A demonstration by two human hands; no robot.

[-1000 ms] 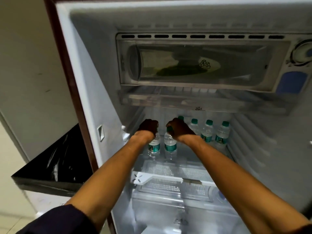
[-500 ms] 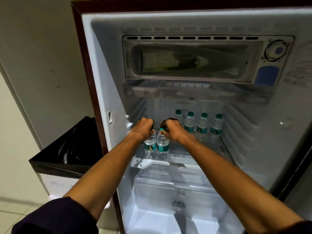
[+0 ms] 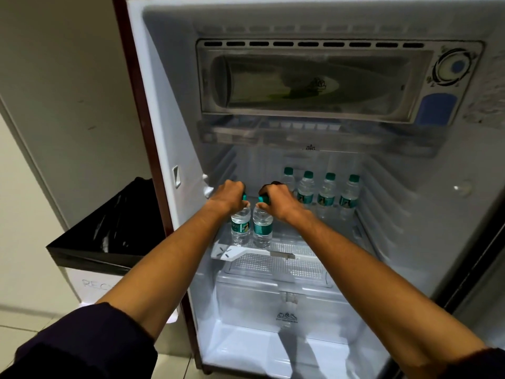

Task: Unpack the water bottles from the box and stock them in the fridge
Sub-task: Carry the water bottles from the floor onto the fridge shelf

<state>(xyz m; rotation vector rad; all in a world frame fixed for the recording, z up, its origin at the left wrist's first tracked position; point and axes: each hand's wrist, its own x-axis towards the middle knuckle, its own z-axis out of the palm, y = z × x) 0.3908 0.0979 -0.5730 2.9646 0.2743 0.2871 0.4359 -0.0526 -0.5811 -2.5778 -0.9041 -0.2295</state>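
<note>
Both arms reach into the open fridge [image 3: 169, 110]. My left hand [image 3: 226, 196] grips the teal cap of a small water bottle [image 3: 240, 228] standing upright at the left front of the clear shelf [image 3: 287, 259]. Right beside it stands a second bottle [image 3: 262, 228], and my right hand [image 3: 276, 201] grips its cap. Both carry teal labels. Behind them, a row of several bottles [image 3: 326, 195] with teal caps stands at the back of the same shelf. The box is out of view.
A freezer compartment [image 3: 314, 77] with a dial [image 3: 455, 67] fills the fridge's top. Below the shelf sits a clear crisper drawer [image 3: 287, 299]. A bin lined with a black bag [image 3: 109, 231] stands left of the fridge against a pale wall.
The camera has pulled back and the view has dropped, so more of the fridge shows. The two gripped bottles have come forward toward the shelf's front left. Both hands keep their grip.
</note>
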